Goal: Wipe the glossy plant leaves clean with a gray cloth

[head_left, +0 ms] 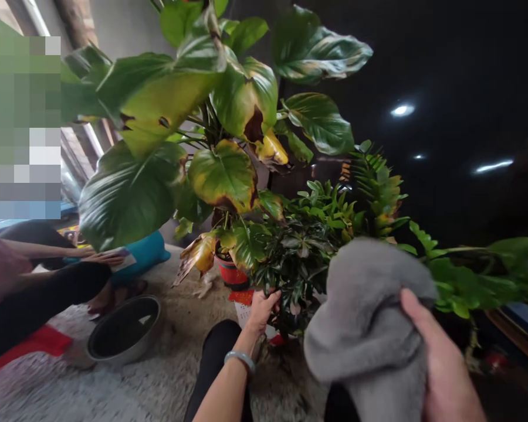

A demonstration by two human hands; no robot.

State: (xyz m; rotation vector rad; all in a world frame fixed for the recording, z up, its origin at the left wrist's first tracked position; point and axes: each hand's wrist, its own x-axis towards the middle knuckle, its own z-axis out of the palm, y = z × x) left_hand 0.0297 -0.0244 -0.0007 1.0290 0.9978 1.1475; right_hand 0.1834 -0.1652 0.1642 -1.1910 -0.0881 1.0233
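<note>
My left hand (263, 312), with a bangle (240, 358) on the wrist, is closed at the lower edge of a dark-leaved potted plant (297, 252). Its thumb and fingers pinch there, but leaves hide whether a stem or a leaf is between them. My right hand (442, 357) grips a bunched grey cloth (369, 316), held up at the right in front of the plants. Above and to the left spreads a tall plant with big leaves (136, 187), several of them yellow and browned. It stands in a red pot (233, 274).
A metal basin (125, 331) of dark water stands on the concrete floor (176, 363) at left. Beyond it sits another person, a hand (108, 258) on a blue thing (147, 258). More foliage (470, 281) fills the right, before a dark, shiny wall (449, 70).
</note>
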